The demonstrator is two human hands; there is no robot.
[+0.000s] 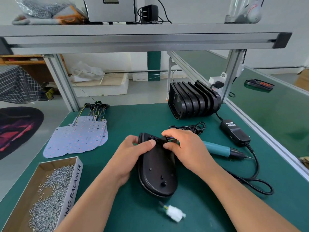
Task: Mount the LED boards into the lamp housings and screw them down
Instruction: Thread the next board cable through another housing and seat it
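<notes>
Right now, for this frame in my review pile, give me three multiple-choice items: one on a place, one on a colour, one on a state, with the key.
1. Where does the box of screws stand relative to the housing being held?
A) to its left B) to its right C) on the floor

2. What colour is the body of the electric screwdriver?
A) red B) teal C) yellow

3. What is the right hand doing?
A) holding the screwdriver B) lying flat, idle C) pinching the wires at the housing's far end

Key:
1 A, the box sits at the near left.
2 B, its teal barrel lies right of the hands.
3 C, its fingers close on coloured wires while the left hand grips the housing's edge.
</notes>
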